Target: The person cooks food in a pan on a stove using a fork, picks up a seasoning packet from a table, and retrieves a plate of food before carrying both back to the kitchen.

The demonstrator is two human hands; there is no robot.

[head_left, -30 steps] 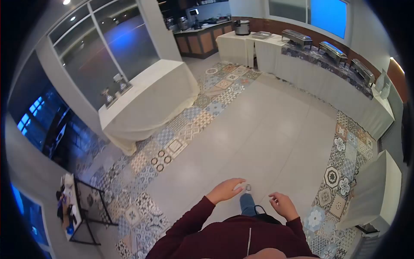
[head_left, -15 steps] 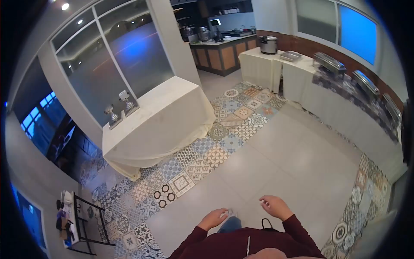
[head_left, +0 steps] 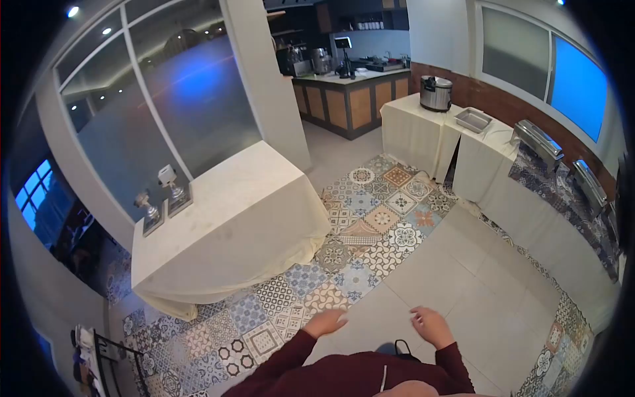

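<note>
My left hand (head_left: pixel 325 323) hangs in front of my body over the floor, its fingers loosely stretched and nothing in them. Level with it on the other side, my right hand (head_left: pixel 431 327) has loosely bent fingers and also holds nothing. Neither hand touches anything. Closest to the left hand is a table (head_left: pixel 245 231) draped in cream cloth. On its far left end stand two silver dispensers (head_left: pixel 173 192) on dark bases.
Patterned tiles (head_left: pixel 331 255) cross the grey floor. Along the right wall, a cloth-covered buffet (head_left: pixel 489 169) carries a large cooker (head_left: pixel 435 94), a metal tray (head_left: pixel 473 120) and chafing dishes (head_left: pixel 537 142). Behind is a kitchen counter (head_left: pixel 350 106). A black-framed rack (head_left: pixel 99 360) stands lower left.
My view has shifted forward, and the draped table and buffet appear closer. Both hands stay in front of me, still empty.
</note>
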